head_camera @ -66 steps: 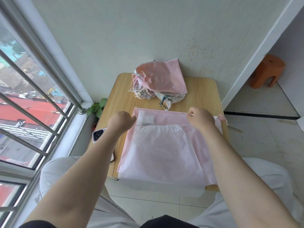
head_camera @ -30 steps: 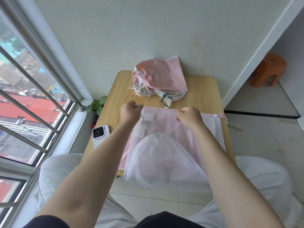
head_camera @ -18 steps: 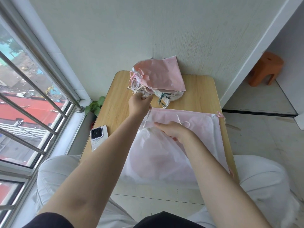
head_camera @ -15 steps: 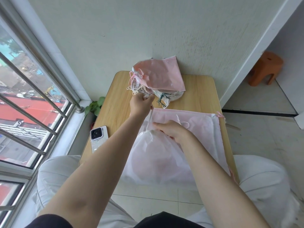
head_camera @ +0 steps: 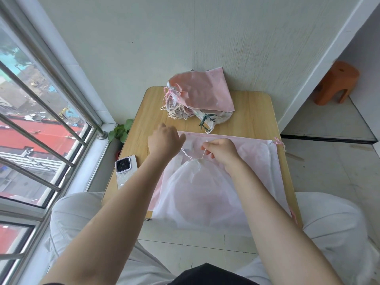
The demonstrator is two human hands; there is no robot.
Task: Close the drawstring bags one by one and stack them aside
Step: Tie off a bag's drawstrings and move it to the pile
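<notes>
Because the white drawstring bag (head_camera: 197, 194) is already gathered to a tight neck at its far end, the coming move seems to turn on how its two cords run from that neck to the hands. The bag lies on the near half of the wooden table (head_camera: 253, 118), on top of a flat pink bag (head_camera: 253, 149), with its long axis running from the person's lap away towards the wall and the puckered mouth pointing away. From that mouth one cord (head_camera: 186, 154) slants up and left to the left hand (head_camera: 164, 141), whose fingers are curled over it, and another slants up and right to the right hand (head_camera: 221, 150), which pinches it between thumb and fingertips. Both hands sit just beyond the neck, one on each side, about equally near it; the pull looks to be outward and apart. The pile of closed bags (head_camera: 197, 99) waits at the far edge against the wall, straight ahead and slightly to the left, so the left hand looks marginally nearer for the carry. A phone (head_camera: 123, 171) lies face down near the table's left edge; no brand or writing can be read on it, and a small label near the pink bag's left end is too blurred to read.
</notes>
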